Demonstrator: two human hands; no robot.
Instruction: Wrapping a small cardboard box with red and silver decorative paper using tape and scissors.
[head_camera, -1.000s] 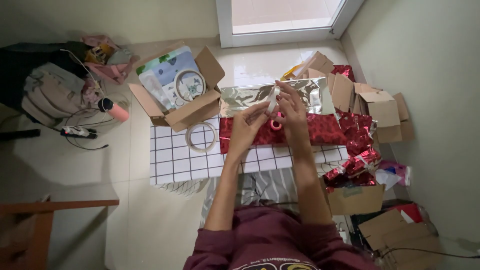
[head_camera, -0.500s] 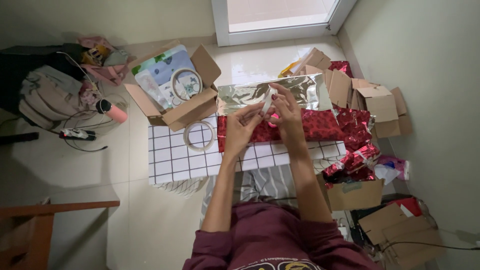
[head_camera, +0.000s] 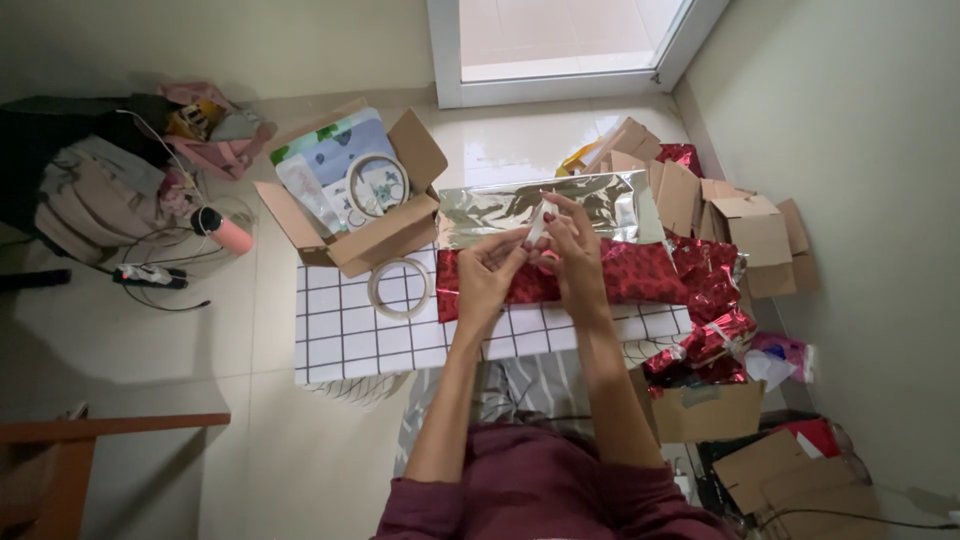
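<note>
Both hands up over the far edge of the grid-patterned table (head_camera: 340, 335), left hand (head_camera: 487, 275) and right hand (head_camera: 570, 240) pinching 1 small white strip (head_camera: 537, 222) above red wrapping paper (head_camera: 640, 272); likely taping step, needs pressing down.

- A shiny red foil wrapping sheet with darker heart shapes (head_camera: 640, 272) is showing beside a crinkled silver foil sheet (head_camera: 500, 205).
- A white low table gridded with thin black lines (head_camera: 350, 330) is lying under them.
- A pale translucent tape roll (head_camera: 400, 288) is sitting by a brown cardboard box (head_camera: 385, 240).
- Maroon sleeves (head_camera: 420, 505) are showing.
</note>
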